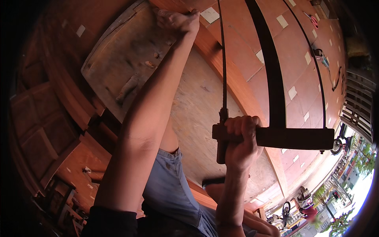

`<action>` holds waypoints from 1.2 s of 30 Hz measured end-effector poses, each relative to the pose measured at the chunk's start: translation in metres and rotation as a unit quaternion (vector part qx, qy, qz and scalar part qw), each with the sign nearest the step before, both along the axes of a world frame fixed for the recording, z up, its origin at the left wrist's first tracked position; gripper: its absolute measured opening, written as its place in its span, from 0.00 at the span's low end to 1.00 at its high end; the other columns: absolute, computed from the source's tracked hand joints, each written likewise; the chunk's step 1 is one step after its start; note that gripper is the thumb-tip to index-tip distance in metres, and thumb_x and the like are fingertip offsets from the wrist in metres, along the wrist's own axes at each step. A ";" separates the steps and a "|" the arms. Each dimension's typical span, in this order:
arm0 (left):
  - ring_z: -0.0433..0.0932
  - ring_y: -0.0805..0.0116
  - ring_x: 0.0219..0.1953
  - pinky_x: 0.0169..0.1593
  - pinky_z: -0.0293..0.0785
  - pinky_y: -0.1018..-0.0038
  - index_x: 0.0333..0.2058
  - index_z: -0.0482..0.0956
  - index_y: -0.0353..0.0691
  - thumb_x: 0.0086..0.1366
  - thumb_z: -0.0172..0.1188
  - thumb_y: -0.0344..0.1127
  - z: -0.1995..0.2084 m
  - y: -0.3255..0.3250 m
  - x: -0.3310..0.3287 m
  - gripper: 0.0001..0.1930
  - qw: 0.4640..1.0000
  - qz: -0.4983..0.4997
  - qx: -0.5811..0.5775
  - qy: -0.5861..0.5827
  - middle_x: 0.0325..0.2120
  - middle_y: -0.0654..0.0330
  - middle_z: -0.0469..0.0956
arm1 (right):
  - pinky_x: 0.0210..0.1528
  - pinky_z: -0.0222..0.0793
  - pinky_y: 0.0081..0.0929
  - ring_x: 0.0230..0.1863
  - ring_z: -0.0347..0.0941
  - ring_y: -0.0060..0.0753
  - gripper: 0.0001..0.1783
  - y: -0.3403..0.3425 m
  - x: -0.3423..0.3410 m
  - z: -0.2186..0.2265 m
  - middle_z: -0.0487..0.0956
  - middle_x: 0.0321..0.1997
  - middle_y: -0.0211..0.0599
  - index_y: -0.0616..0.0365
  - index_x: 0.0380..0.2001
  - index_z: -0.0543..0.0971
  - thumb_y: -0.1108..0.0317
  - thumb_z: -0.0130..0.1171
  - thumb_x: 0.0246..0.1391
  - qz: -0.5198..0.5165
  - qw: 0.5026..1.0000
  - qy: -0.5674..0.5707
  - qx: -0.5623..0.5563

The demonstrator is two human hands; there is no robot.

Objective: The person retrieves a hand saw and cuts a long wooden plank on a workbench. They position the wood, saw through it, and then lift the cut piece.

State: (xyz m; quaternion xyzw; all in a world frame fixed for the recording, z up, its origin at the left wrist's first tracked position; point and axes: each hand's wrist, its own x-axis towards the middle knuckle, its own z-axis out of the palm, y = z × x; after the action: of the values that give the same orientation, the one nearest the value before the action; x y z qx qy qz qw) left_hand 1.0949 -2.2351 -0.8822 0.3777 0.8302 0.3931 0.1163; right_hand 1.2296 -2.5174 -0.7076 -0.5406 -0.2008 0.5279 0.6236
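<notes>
My right hand (244,138) is closed round the grip end of a wooden frame saw (273,79). Its thin toothed blade (224,71) runs up the view, with the dark middle bar and a tension cord to the right. Farther off, my left hand (179,21) is closed over the far part of a long reddish wooden plank (252,106), though its fingertips are partly hidden. This plank lies along the right side of a worn wooden board (201,94). From this angle, I cannot tell whether the blade touches the plank.
Red floor tiles with small pale squares (292,93) lie to the right. Pink-handled scissors (312,19) and a blue-tipped tool (324,61) rest there. Wooden furniture parts (67,94) stand at left. My leg in grey-blue shorts (169,189) is by the board.
</notes>
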 end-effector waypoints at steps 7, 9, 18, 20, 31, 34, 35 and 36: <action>0.69 0.42 0.62 0.66 0.67 0.58 0.63 0.56 0.19 0.48 0.78 0.47 -0.017 0.007 -0.012 0.54 0.992 -0.002 0.106 0.069 0.57 0.35 0.68 | 0.31 0.70 0.36 0.19 0.66 0.30 0.21 -0.117 0.004 0.061 0.69 0.17 0.33 0.53 0.24 0.66 0.59 0.61 0.68 0.013 0.998 -0.060 -0.019; 0.69 0.39 0.63 0.67 0.66 0.58 0.68 0.53 0.19 0.49 0.76 0.44 -0.010 0.005 -0.007 0.56 0.994 -0.009 0.101 0.045 0.59 0.33 0.68 | 0.29 0.70 0.37 0.18 0.65 0.29 0.22 -0.134 0.001 0.067 0.68 0.16 0.32 0.53 0.23 0.66 0.58 0.61 0.68 -0.006 0.997 -0.068 -0.028; 0.70 0.40 0.62 0.66 0.68 0.58 0.66 0.56 0.16 0.47 0.77 0.45 -0.018 0.011 -0.005 0.56 0.990 0.019 0.127 0.048 0.59 0.31 0.68 | 0.36 0.65 0.35 0.25 0.61 0.29 0.17 0.000 0.000 -0.021 0.64 0.19 0.32 0.55 0.25 0.64 0.69 0.55 0.70 0.012 0.999 -0.032 0.021; 0.69 0.40 0.62 0.67 0.67 0.58 0.65 0.55 0.16 0.47 0.77 0.45 -0.019 0.010 -0.002 0.56 0.992 0.004 0.124 0.021 0.59 0.31 0.68 | 0.37 0.66 0.35 0.24 0.61 0.29 0.17 -0.017 0.000 -0.015 0.64 0.19 0.32 0.55 0.25 0.64 0.69 0.54 0.70 0.008 1.000 -0.010 0.015; 0.68 0.39 0.64 0.68 0.66 0.57 0.64 0.56 0.14 0.48 0.76 0.44 -0.011 0.002 -0.004 0.55 0.993 -0.002 0.122 0.002 0.59 0.31 0.67 | 0.29 0.69 0.37 0.18 0.65 0.30 0.19 -0.110 0.006 0.013 0.67 0.17 0.33 0.53 0.24 0.64 0.64 0.55 0.70 0.007 0.998 -0.068 0.018; 0.67 0.39 0.64 0.68 0.66 0.57 0.64 0.56 0.14 0.48 0.77 0.45 -0.020 0.010 0.004 0.55 0.993 0.006 0.115 0.034 0.60 0.31 0.66 | 0.36 0.65 0.35 0.24 0.63 0.30 0.18 -0.011 0.003 -0.038 0.65 0.20 0.33 0.56 0.25 0.64 0.68 0.54 0.71 -0.003 0.999 -0.031 0.041; 0.67 0.40 0.64 0.68 0.66 0.57 0.64 0.56 0.14 0.48 0.77 0.45 -0.020 0.011 0.004 0.55 0.992 0.015 0.113 0.056 0.60 0.31 0.66 | 0.36 0.65 0.36 0.24 0.63 0.30 0.17 0.003 0.003 -0.039 0.65 0.20 0.32 0.57 0.26 0.65 0.69 0.54 0.71 -0.003 0.999 -0.034 0.032; 0.66 0.39 0.65 0.69 0.65 0.57 0.64 0.56 0.14 0.48 0.77 0.45 -0.021 0.012 0.004 0.55 0.993 0.008 0.114 0.035 0.61 0.30 0.66 | 0.37 0.66 0.36 0.24 0.63 0.30 0.16 0.002 0.002 -0.035 0.65 0.20 0.32 0.57 0.26 0.65 0.69 0.55 0.70 -0.001 0.999 -0.032 0.028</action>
State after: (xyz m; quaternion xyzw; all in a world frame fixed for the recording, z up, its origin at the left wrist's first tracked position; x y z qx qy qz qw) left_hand 1.0985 -2.2228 -0.9030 0.3955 0.7867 0.4723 0.0402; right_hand 1.2320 -2.5157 -0.7426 -0.5395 -0.2352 0.5038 0.6324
